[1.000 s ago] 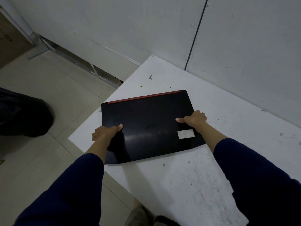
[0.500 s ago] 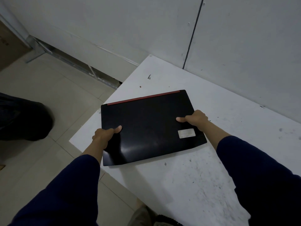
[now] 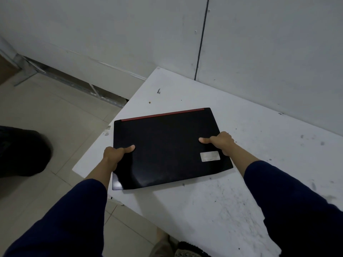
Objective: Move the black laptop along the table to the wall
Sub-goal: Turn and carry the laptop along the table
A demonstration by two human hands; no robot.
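Observation:
The closed black laptop with a red strip along its far edge and a pale sticker near its right side lies on the white table. My left hand grips its left edge, thumb on the lid. Gripping the right edge the same way is my right hand. The laptop sits near the table's left end, its near left corner at the table's edge. A strip of bare table separates it from the grey wall behind.
The table's left and near edges drop to a tiled floor. A dark object sits on the floor at left. A shoe shows below the table's near edge. The tabletop is scuffed and stained at right.
The laptop has shifted slightly rightward onto the table, so less of its near left corner overhangs the edge. Both hands keep the same grip.

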